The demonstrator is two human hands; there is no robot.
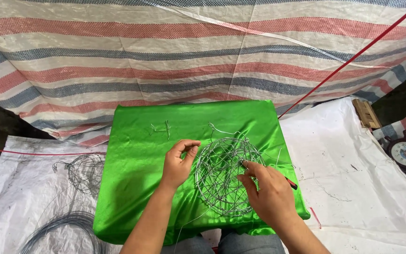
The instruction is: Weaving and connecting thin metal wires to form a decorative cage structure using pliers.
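The right hand (271, 190) pinches a strand on the near right side of a round wire mesh ball (226, 176), its grip closed there, apparently steadying the frame. The left hand (177, 162) hovers just left of the ball, thumb and forefinger nearly meeting; whether they hold fine wire, I cannot tell. Both forearms reach in from the near edge. The ball rests on a green satin cloth (137, 155), with another wire frame (85, 171) and coiled wire (59, 233) to the left.
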